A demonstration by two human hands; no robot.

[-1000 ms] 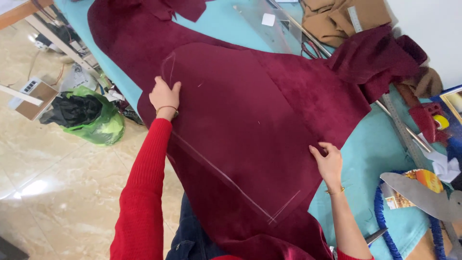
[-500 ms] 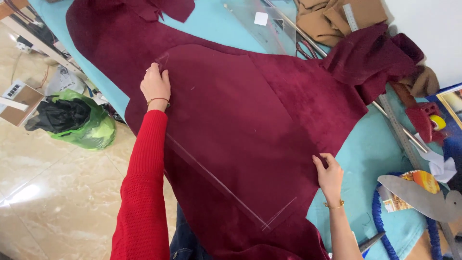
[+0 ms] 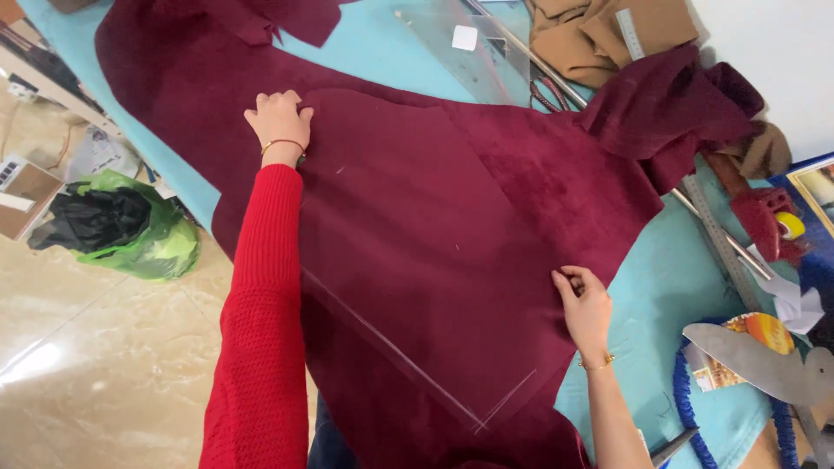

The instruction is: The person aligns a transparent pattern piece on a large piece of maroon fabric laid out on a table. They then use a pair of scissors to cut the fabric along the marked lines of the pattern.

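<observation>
A small white square label (image 3: 466, 37) sits on a clear plastic sheet (image 3: 452, 52) at the top centre of the frame. At the left edge, a brown cardboard box (image 3: 22, 198) with a white label lies on the floor. A green plastic bag (image 3: 148, 239) holding black material rests beside it. A colourful printed packet (image 3: 747, 347) lies lower right.

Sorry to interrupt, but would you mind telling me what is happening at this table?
A person is laying a clear plastic pattern sheet flat on dark red suede-like fabric spread over a turquoise table. The left hand presses the sheet's far corner, and the right hand rests at its right edge. A metal ruler and tan fabric lie nearby.
</observation>
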